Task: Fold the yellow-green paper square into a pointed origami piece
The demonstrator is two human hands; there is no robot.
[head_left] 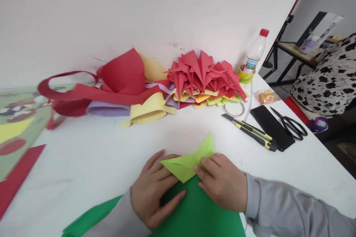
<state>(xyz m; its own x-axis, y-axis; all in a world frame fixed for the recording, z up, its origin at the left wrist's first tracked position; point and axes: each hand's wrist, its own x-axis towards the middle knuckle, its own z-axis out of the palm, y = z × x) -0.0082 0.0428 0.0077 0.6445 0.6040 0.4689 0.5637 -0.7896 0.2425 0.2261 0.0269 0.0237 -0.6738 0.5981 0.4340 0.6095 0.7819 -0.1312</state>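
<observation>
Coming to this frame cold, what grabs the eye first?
The heap of red folded paper, right of centre at the table's back. Next, the lime-green folded paper at the left hand and right hand, above the dark green sheet at the front.

The folded paper point(184, 166) was lime green, the large sheet point(205, 213) deep green, the surface point(97, 152) white; the cutter point(251, 133) wore yellow and black, the fabric point(328, 77) black flowers on white.

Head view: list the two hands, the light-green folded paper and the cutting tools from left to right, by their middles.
Left hand, light-green folded paper, right hand, yellow-and-black utility knife, scissors.
</observation>
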